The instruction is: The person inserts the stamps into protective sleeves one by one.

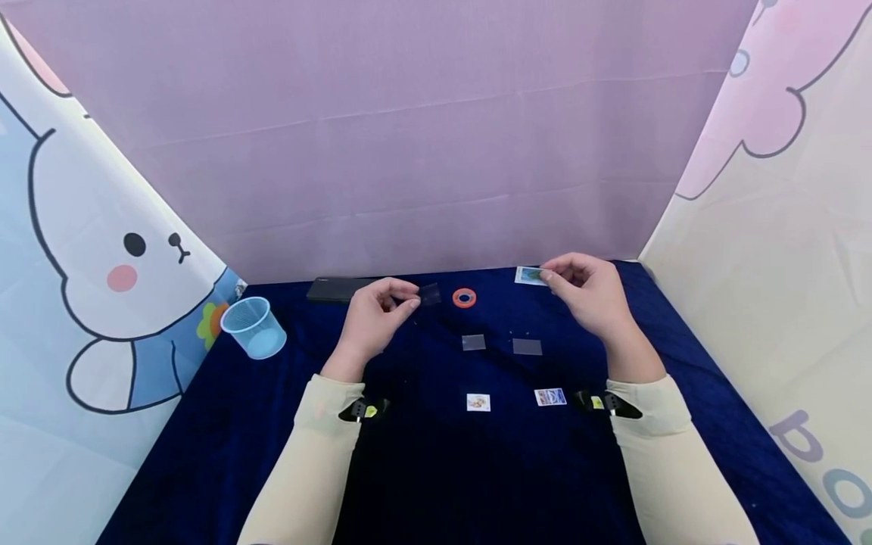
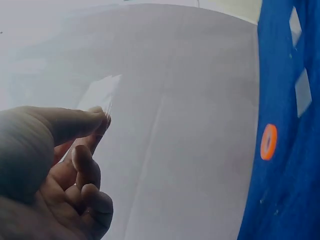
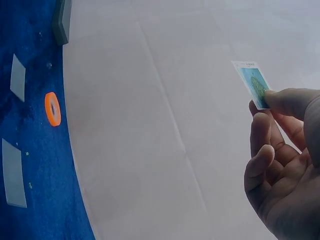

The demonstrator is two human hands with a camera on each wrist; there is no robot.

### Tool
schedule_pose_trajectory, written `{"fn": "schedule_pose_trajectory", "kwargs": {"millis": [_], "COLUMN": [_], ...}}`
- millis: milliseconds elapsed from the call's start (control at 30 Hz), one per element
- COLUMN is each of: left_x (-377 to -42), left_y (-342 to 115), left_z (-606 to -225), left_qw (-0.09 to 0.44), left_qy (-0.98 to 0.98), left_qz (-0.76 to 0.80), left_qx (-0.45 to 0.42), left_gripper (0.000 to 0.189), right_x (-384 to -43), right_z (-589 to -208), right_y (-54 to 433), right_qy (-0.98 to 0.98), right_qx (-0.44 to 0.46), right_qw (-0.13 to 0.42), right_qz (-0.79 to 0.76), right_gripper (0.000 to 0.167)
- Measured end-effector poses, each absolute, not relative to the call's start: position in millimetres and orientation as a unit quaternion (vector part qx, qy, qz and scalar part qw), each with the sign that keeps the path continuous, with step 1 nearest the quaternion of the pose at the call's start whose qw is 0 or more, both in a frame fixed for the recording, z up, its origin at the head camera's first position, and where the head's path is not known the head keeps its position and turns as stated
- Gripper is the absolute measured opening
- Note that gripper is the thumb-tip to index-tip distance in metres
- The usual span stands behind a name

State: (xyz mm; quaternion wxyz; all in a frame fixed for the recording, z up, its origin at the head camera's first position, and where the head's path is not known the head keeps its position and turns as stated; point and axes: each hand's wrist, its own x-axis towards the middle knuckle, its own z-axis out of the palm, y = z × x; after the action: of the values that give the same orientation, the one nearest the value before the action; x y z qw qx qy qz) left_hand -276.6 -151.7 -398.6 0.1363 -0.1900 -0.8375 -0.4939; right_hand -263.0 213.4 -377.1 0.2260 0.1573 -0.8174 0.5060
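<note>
Between thumb and fingertips, my left hand (image 1: 371, 319) pinches a small clear plastic sleeve (image 1: 429, 294); in the left wrist view the sleeve (image 2: 101, 92) is see-through and catches the light. My right hand (image 1: 591, 297) pinches a postage stamp (image 1: 528, 275) by its edge. That stamp (image 3: 253, 81) has a white border and a green motif on blue. Both hands are apart, held up toward the back of the table. Two clear rectangular sleeves, one left (image 1: 473, 343) and one right (image 1: 527, 347), lie between the arms. Nearer, two stamps lie flat, a pale one (image 1: 478, 403) and a blue-and-red one (image 1: 550, 397).
An orange ring-shaped roll (image 1: 457, 298) lies between the hands toward the back. Behind my left hand is a flat black case (image 1: 334, 290). A light-blue mesh basket (image 1: 262, 342) stands at the left edge of the dark blue cloth (image 1: 436, 469). Fabric walls enclose three sides.
</note>
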Motion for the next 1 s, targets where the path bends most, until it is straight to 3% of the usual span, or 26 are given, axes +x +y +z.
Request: {"fn": "schedule_pose_trajectory", "kwargs": {"millis": [367,1000], "left_x": [-267,-263], "left_y": [-144,-137], "left_z": [-389,-391], "left_qw": [0.158,0.128], "left_qy": [-0.81,-0.818], "left_qz": [-0.519,-0.512], "left_qx": [-0.222,-0.23], "left_gripper": [0.009,0.014], "right_x": [-249,-241], "right_z": [-366,-368], "right_y": [199,173], "right_qy": [-0.802,-0.813], "right_qx": [0.19,0.219], "right_qw": [0.218,0.198], "right_qz": [0.522,0.503], "right_gripper": [0.007,0.006]}}
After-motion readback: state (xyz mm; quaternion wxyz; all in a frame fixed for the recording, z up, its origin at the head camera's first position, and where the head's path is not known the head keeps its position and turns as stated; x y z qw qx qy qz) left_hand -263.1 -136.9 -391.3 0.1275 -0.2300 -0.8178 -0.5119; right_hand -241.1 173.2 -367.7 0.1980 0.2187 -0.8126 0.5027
